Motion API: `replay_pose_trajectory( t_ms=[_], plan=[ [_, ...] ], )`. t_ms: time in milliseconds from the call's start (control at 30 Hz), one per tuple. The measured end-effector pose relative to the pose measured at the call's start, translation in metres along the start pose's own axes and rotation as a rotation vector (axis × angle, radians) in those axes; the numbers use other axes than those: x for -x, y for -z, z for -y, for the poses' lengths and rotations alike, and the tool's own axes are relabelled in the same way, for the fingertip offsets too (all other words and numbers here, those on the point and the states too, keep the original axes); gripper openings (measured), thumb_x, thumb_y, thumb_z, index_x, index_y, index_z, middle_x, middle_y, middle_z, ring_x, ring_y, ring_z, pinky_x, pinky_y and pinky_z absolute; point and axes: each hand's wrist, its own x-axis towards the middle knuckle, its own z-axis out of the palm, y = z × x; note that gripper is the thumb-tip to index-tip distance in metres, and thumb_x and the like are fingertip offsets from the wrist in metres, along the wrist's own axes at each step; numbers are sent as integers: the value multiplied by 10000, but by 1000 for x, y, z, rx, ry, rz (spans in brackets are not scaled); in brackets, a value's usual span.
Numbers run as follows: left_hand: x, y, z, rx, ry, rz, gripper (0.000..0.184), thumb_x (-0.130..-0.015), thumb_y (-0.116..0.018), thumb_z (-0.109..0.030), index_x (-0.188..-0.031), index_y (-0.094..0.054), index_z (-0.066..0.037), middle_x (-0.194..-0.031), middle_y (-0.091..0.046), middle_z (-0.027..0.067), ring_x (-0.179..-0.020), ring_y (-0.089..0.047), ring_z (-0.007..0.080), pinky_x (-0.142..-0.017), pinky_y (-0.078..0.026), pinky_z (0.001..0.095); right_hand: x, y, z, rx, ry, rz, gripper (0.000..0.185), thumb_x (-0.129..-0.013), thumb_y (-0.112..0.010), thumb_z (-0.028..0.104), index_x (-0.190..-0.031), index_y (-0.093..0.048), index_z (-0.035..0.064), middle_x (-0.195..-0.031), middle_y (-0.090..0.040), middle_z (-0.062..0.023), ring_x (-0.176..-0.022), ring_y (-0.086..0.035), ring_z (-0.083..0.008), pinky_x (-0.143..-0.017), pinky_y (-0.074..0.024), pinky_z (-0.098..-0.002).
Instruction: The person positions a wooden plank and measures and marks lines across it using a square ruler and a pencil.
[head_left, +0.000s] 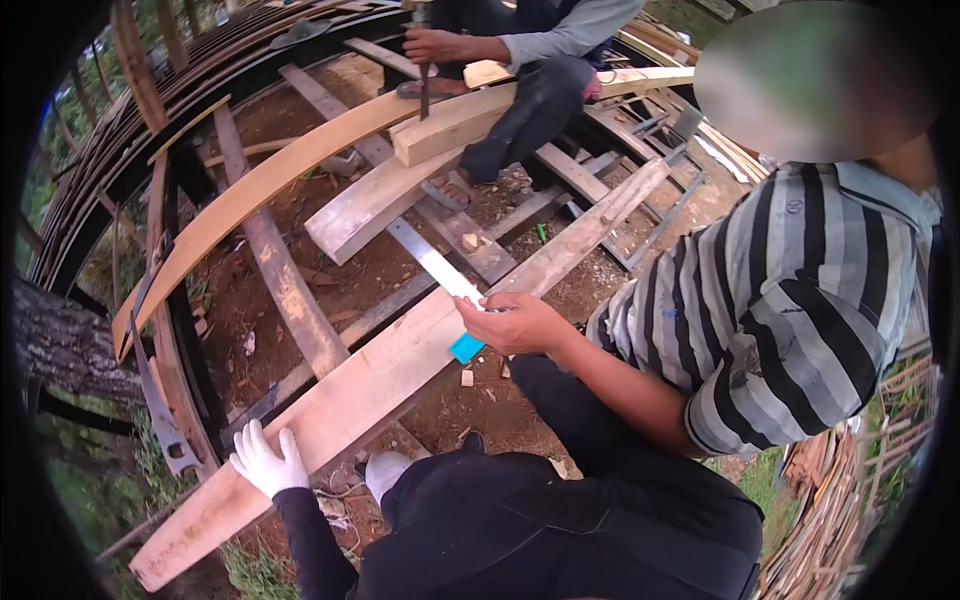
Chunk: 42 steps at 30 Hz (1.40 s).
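Observation:
My left hand (268, 458), in a white glove, lies on the edge of a long wooden plank (375, 370) with its fingers apart and flat on the wood. The plank runs diagonally from the lower left to the upper right. My right hand is not in view. Beside me, the hand (518, 325) of a person in a striped shirt holds a try square (425, 255) with a metal blade and a blue handle across the plank.
Another person's hand (437, 46) grips an upright chisel-like tool on a thick timber (450, 130). A curved board (265, 185) arcs across the left. A handsaw (168, 425) leans there. Beams (290, 290) cross over bare soil with wood scraps.

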Motion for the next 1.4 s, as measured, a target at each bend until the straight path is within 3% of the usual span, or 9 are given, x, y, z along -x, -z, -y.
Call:
replay_pose_trajectory(
  t_ms=[100, 267, 400, 467, 633, 733, 967, 1133, 1400],
  plan=[
    [-1, -2, -4, -15, 11, 6, 572, -936, -664, -384, -1397, -572, -59, -1409, -594, 143, -1415, -438, 362, -1215, -212, 577, 16, 18, 14, 46, -177, -164, 334, -1017, -572, 271, -1284, -658, 89, -1204, -694, -95, -1037, -674, -241, -859, -544, -370],
    [2, 0, -1, -29, 34, 68, 590, -957, -632, -406, -1420, -551, -50, -1437, -573, 143, -1442, -404, 351, -1225, -181, 570, -57, -101, -123, -507, -60, -634, 438, -1008, -605, 246, -1384, -556, 26, -1279, -656, -121, -1134, -636, -241, -964, -501, -354],
    [5, -1, 0, -15, 22, 49, 587, -949, -639, -399, -1414, -556, -49, -1425, -582, 146, -1438, -411, 354, -1223, -186, 573, -79, -139, -163, -616, -26, -727, 550, -1001, -632, 226, -1465, -474, -24, -1338, -625, -141, -1212, -605, -241, -1049, -466, -342],
    [1, -3, -2, -17, 38, 56, 587, -937, -648, -395, -1401, -567, -45, -1411, -592, 149, -1426, -425, 357, -1219, -193, 578, -74, -135, -137, -878, 41, -790, 384, -1007, -660, 188, -1323, -632, -31, -1236, -694, -93, -1131, -626, -155, -1005, -481, -301],
    [2, 5, -2, -5, -25, -33, 580, -912, -670, -427, -1347, -605, -50, -1374, -611, 185, -1375, -465, 399, -1193, -230, 592, -62, -126, -118, -836, -44, -814, 391, -1018, -638, 246, -1296, -667, -28, -1143, -722, -64, -1036, -630, -129, -959, -488, -296],
    [2, 6, 6, -13, 0, 15, 590, -901, -682, -439, -1345, -608, -58, -1378, -610, 183, -1378, -466, 395, -1194, -228, 593, -59, -117, -117, -729, -150, -747, 441, -1020, -630, 288, -1328, -649, -27, -1206, -708, -101, -1095, -620, -144, -1000, -462, -310],
    [-10, -1, -4, 0, -13, 2, 618, -893, -692, -444, -1366, -598, -56, -1401, -600, 179, -1402, -445, 381, -1201, -215, 598, -68, -122, -128, -654, -36, -757, 427, -1020, -627, 247, -1366, -623, -1, -1295, -686, -128, -1184, -616, -192, -1049, -456, -329],
    [3, 5, -4, 17, 41, 50, 602, -899, -691, -430, -1369, -596, -65, -1395, -603, 179, -1406, -446, 378, -1209, -204, 597, -59, -119, -118, -831, -5, -767, 400, -1029, -621, 207, -1356, -625, -24, -1282, -685, -101, -1162, -602, -153, -1044, -444, -297],
    [1, -3, 1, -7, 10, 13, 618, -904, -674, -451, -1370, -595, -53, -1402, -598, 183, -1397, -450, 383, -1206, -207, 591, -63, -120, -126, -715, -10, -761, 393, -1034, -616, 206, -1349, -627, -29, -1248, -694, -97, -1134, -611, -147, -1018, -461, -293]
  ],
)
